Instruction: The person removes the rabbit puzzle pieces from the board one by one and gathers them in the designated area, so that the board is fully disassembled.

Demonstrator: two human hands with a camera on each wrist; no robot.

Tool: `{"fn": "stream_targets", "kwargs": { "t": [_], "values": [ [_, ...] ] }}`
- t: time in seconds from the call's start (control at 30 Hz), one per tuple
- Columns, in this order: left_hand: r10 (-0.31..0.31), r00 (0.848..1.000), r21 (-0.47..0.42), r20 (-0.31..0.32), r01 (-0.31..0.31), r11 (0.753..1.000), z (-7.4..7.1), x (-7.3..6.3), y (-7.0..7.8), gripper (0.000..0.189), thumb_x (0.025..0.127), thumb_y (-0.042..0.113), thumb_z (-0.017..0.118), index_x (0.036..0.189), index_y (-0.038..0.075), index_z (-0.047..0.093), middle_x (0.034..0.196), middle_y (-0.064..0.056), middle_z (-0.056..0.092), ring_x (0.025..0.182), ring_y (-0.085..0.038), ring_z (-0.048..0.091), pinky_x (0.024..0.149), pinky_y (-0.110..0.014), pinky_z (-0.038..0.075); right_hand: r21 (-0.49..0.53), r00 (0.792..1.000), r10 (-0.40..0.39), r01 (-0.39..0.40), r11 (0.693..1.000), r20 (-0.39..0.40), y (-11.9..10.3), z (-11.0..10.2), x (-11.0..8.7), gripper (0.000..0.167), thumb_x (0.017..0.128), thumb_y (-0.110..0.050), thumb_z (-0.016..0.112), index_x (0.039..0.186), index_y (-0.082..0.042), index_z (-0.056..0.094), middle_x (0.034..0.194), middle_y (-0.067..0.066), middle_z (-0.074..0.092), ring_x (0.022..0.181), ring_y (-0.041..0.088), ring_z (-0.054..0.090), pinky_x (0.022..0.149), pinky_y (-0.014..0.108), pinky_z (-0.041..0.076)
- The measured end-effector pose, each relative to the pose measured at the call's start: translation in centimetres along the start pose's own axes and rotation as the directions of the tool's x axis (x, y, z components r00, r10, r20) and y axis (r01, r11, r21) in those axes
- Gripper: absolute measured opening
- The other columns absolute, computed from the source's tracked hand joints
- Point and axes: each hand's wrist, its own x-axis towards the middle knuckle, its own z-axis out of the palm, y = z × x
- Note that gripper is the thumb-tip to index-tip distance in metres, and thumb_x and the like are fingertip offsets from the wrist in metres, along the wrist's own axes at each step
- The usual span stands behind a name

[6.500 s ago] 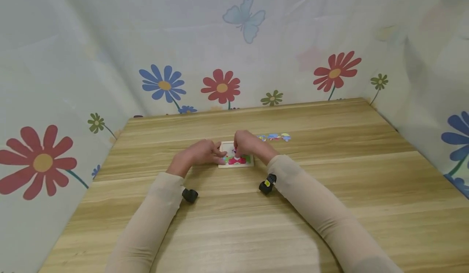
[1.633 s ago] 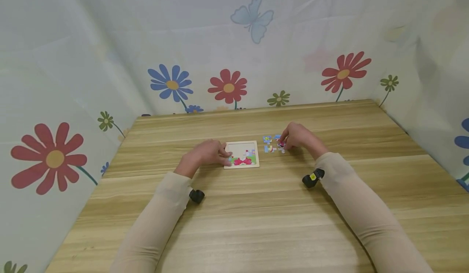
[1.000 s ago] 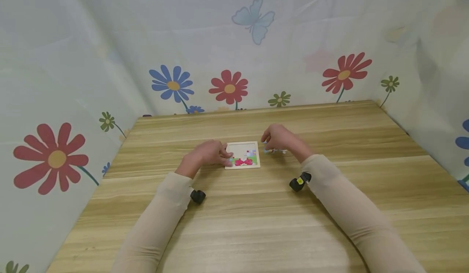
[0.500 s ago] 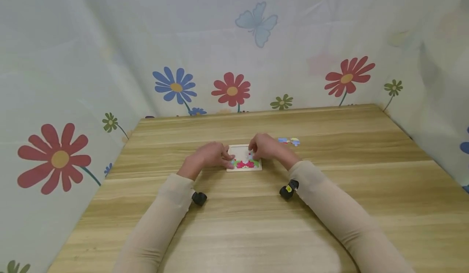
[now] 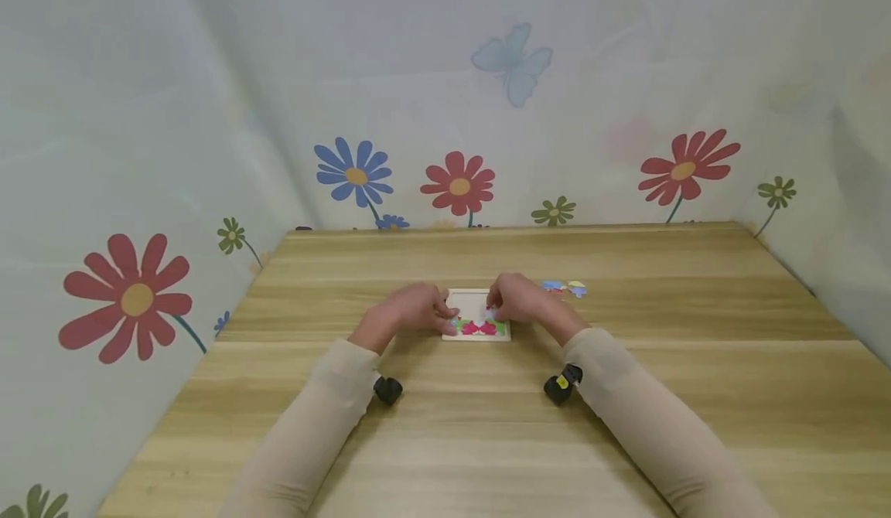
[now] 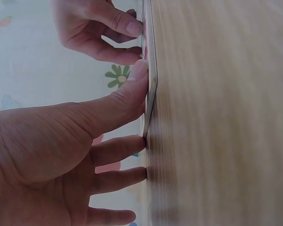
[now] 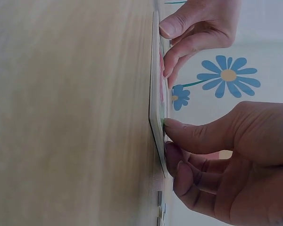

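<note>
A small wooden puzzle tray [image 5: 476, 339] lies flat on the table, its lower part filled with red, green and blue picture pieces and its upper part bare. At its left side is my left hand [image 5: 412, 308], the thumb pressing the rim and the straight fingers touching the edge and the tabletop, as the left wrist view shows. My right hand [image 5: 520, 300] is over the tray's right half, curled fingers and thumb meeting at its surface. They seem to pinch a puzzle piece, mostly hidden behind the fingertips.
Loose puzzle pieces [image 5: 577, 289] lie on the table right of the tray, partly behind the right hand. The wooden table [image 5: 445, 441] reaches back to a flower-printed curtain [image 5: 390, 77]. A small black camera [image 5: 388, 390] sits on each wrist.
My right hand has gone from the loose pieces leftward onto the tray and stays at its right half. The left hand keeps its place at the rim. The head view has shifted slightly.
</note>
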Motion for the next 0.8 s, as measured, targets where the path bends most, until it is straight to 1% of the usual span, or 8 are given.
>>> {"fn": "stream_targets", "kwargs": {
  "t": [0.1, 0.2, 0.27, 0.4, 0.47, 0.53, 0.7, 0.8],
  "values": [
    [-0.005, 1.0, 0.007, -0.008, 0.005, 1.0, -0.1, 0.0, 0.0, 0.046, 0.082, 0.042, 0.08, 0.122, 0.019, 0.073, 0.133, -0.008, 0.061, 0.084, -0.013, 0.05, 0.068, -0.026, 0.038, -0.001, 1.0, -0.001, 0.001, 1.0, -0.008, 0.1, -0.1, 0.0, 0.016, 0.085, 0.0, 0.074, 0.101, 0.002, 0.075, 0.088, 0.007, 0.067, 0.08, 0.02, 0.055, 0.076, 0.032, 0.05],
    [-0.016, 1.0, 0.001, -0.003, 0.016, 1.0, -0.3, 0.0, 0.0, 0.047, 0.083, 0.042, 0.08, 0.123, 0.019, 0.073, 0.131, -0.01, 0.061, 0.086, -0.018, 0.05, 0.069, -0.029, 0.038, 0.01, 1.0, 0.004, -0.004, 1.0, -0.018, 0.1, -0.2, 0.3, 0.017, 0.085, 0.0, 0.075, 0.101, 0.002, 0.073, 0.091, 0.009, 0.065, 0.082, 0.021, 0.055, 0.077, 0.033, 0.05],
    [-0.017, 1.0, 0.009, -0.005, 0.018, 1.0, -0.4, 0.0, 0.0, 0.047, 0.083, 0.042, 0.08, 0.123, 0.019, 0.073, 0.139, -0.01, 0.058, 0.096, -0.019, 0.054, 0.075, -0.029, 0.042, 0.016, 1.0, 0.015, -0.015, 1.0, -0.024, 0.2, -0.3, 0.3, 0.018, 0.084, 0.0, 0.075, 0.101, 0.002, 0.072, 0.092, 0.01, 0.064, 0.083, 0.022, 0.055, 0.078, 0.034, 0.05],
    [-0.002, 1.0, 0.015, 0.003, 0.002, 1.0, -0.5, 0.1, 0.2, 0.046, 0.083, 0.042, 0.079, 0.122, 0.018, 0.073, 0.13, -0.01, 0.062, 0.093, -0.02, 0.052, 0.075, -0.03, 0.041, 0.026, 0.999, 0.037, -0.036, 0.999, -0.036, 0.2, -0.4, 0.2, 0.019, 0.082, -0.001, 0.078, 0.1, 0.0, 0.07, 0.096, 0.011, 0.063, 0.085, 0.022, 0.056, 0.078, 0.034, 0.05],
    [0.002, 1.0, 0.015, 0.012, -0.003, 1.0, -0.4, 0.1, 0.3, 0.046, 0.083, 0.042, 0.079, 0.122, 0.018, 0.073, 0.115, -0.007, 0.064, 0.085, -0.019, 0.048, 0.07, -0.029, 0.038, 0.035, 0.999, 0.039, -0.038, 0.999, -0.034, 0.3, -0.4, 0.1, 0.018, 0.082, -0.001, 0.078, 0.099, -0.001, 0.07, 0.097, 0.012, 0.064, 0.085, 0.022, 0.056, 0.077, 0.034, 0.05],
    [0.006, 1.0, 0.016, 0.018, -0.006, 1.0, -0.3, 0.1, 0.3, 0.047, 0.083, 0.042, 0.079, 0.123, 0.017, 0.073, 0.108, -0.005, 0.062, 0.079, -0.018, 0.043, 0.066, -0.029, 0.034, 0.05, 0.999, 0.033, -0.032, 0.998, -0.03, 0.4, -0.3, -0.1, 0.017, 0.082, 0.002, 0.077, 0.098, -0.002, 0.071, 0.097, 0.013, 0.065, 0.085, 0.022, 0.057, 0.075, 0.033, 0.049],
    [-0.003, 1.0, 0.027, 0.015, 0.003, 1.0, 0.0, 0.2, 0.2, 0.048, 0.083, 0.044, 0.079, 0.123, 0.019, 0.073, 0.119, -0.005, 0.063, 0.083, -0.016, 0.046, 0.067, -0.027, 0.036, 0.103, 1.0, 0.004, -0.002, 0.995, -0.02, 0.8, -0.5, -0.3, 0.022, 0.082, 0.008, 0.071, 0.101, -0.003, 0.075, 0.095, 0.013, 0.069, 0.084, 0.021, 0.059, 0.072, 0.029, 0.049],
    [-0.005, 1.0, 0.02, 0.018, 0.004, 1.0, 0.0, 0.3, 0.1, 0.048, 0.083, 0.044, 0.079, 0.122, 0.019, 0.073, 0.108, -0.004, 0.062, 0.079, -0.017, 0.044, 0.066, -0.029, 0.034, 0.147, 1.0, -0.005, 0.006, 0.989, -0.013, 1.1, -0.6, -0.4, 0.025, 0.084, 0.008, 0.07, 0.106, -0.004, 0.076, 0.095, 0.011, 0.07, 0.084, 0.02, 0.06, 0.071, 0.028, 0.049]
  ]
}}
